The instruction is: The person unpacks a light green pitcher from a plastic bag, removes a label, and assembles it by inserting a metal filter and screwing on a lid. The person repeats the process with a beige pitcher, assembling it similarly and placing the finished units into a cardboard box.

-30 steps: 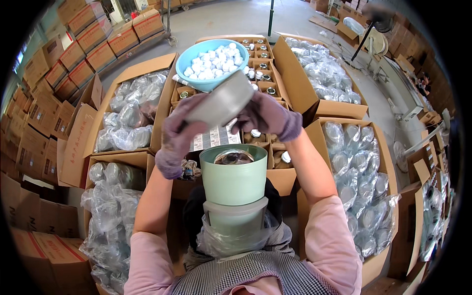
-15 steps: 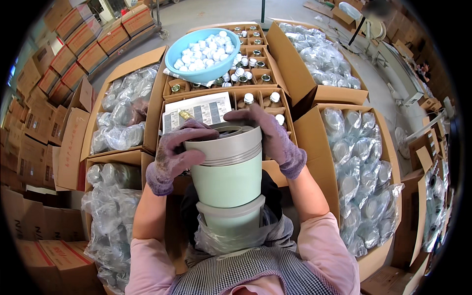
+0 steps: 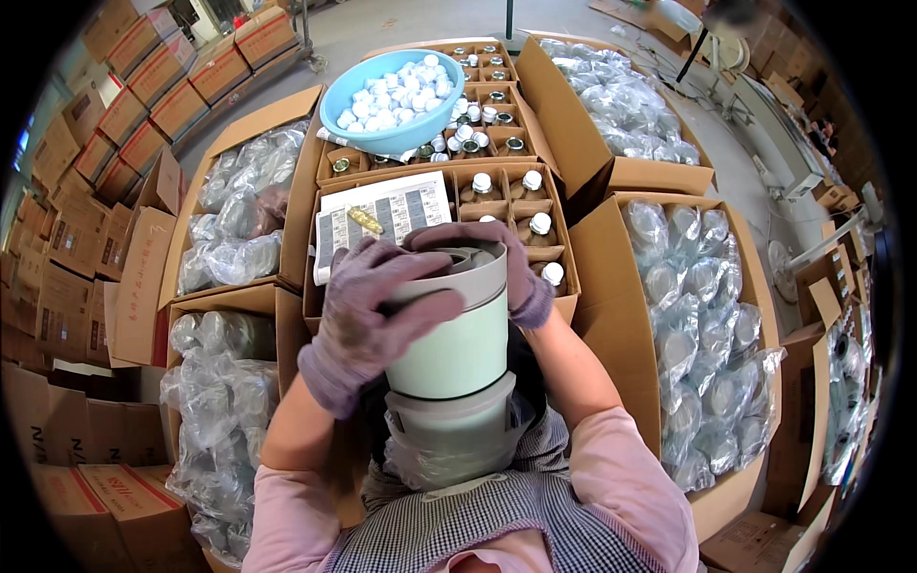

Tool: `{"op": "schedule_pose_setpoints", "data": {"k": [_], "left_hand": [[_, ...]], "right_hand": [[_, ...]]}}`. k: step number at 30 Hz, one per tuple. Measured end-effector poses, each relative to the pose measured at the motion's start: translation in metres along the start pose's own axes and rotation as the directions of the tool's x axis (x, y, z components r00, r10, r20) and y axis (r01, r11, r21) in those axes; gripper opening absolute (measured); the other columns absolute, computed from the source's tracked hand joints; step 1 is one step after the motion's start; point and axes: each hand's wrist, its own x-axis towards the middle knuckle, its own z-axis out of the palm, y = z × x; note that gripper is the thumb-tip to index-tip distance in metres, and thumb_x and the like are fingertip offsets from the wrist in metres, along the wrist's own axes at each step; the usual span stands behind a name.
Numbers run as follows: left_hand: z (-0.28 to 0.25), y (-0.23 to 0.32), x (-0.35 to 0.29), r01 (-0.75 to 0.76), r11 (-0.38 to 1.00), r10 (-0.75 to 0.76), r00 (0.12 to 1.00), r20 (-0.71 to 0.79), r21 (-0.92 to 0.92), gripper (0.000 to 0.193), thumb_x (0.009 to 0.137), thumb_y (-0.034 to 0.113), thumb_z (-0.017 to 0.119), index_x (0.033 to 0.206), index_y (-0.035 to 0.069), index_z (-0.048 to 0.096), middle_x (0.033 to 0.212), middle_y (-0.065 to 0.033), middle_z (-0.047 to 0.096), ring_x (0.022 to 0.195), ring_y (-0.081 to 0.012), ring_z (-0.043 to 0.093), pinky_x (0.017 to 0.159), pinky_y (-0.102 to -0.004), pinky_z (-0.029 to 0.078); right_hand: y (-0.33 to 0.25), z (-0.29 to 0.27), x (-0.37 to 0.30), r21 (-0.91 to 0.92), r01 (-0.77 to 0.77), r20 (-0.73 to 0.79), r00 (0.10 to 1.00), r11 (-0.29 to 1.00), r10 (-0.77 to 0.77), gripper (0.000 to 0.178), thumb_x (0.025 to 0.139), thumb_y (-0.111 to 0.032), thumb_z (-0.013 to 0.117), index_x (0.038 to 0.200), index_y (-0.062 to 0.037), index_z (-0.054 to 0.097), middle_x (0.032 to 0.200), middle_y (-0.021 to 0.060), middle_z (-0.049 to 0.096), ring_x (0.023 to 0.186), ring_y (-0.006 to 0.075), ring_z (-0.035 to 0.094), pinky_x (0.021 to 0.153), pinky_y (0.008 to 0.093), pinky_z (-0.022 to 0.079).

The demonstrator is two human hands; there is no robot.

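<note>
Your left hand (image 3: 368, 310) has its fingers spread against the gray collar (image 3: 485, 285); your right hand (image 3: 508, 256) curls over its rim, its grip too hidden to tell. Between them, before your body, stands the pale green container (image 3: 449, 353). Just beyond is the divided carton (image 3: 564, 304). The left carton (image 3: 289, 329) and right carton (image 3: 616, 320) edge the open room around your forearms.

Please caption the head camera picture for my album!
Gloved left grip and right grip at the gray top of a green tub, with a blue bowl of white caps beyond.
</note>
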Motion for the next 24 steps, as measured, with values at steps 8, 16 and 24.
{"op": "schedule_pose_setpoints", "data": {"k": [8,16,24], "left_hand": [[0.011,-0.108,-0.033,0.088,0.66,-0.056,0.996,0.068,-0.746,0.056,0.09,0.041,0.066,0.13,0.002,0.062,0.133,-0.0142,0.059,0.125,-0.0271,0.055,0.108,-0.039,0.041],[0.01,-0.058,-0.008,-0.136,0.811,0.081,0.989,-0.121,-0.569,0.073,0.096,0.062,0.047,0.115,-0.006,0.068,0.122,-0.0206,0.065,0.122,-0.0324,0.057,0.11,-0.0438,0.037],[0.013,0.017,-0.001,-0.1,0.994,0.103,0.989,-0.102,0.038,0.026,0.079,0.013,0.071,0.102,0.002,0.074,0.098,-0.0158,0.071,0.094,-0.0277,0.067,0.089,-0.0372,0.051]], "right_hand": [[-0.042,0.04,-0.037,-0.435,0.173,-0.039,0.977,0.884,-0.21,0.069,0.104,-0.047,0.025,0.135,0.0075,0.054,0.136,0.0226,0.058,0.133,0.0333,0.049,0.116,0.0408,0.032],[-0.025,0.015,-0.008,-0.479,0.245,0.013,0.962,0.843,-0.273,0.04,0.104,-0.023,0.045,0.134,0.0008,0.056,0.122,0.0224,0.066,0.127,0.0352,0.055,0.11,0.0436,0.041],[0.018,0.011,-0.009,0.268,0.172,0.096,0.974,0.948,-0.204,0.06,0.099,-0.034,0.032,0.133,0.0103,0.054,0.143,0.0219,0.051,0.13,0.0305,0.052,0.113,0.0421,0.039]]}}
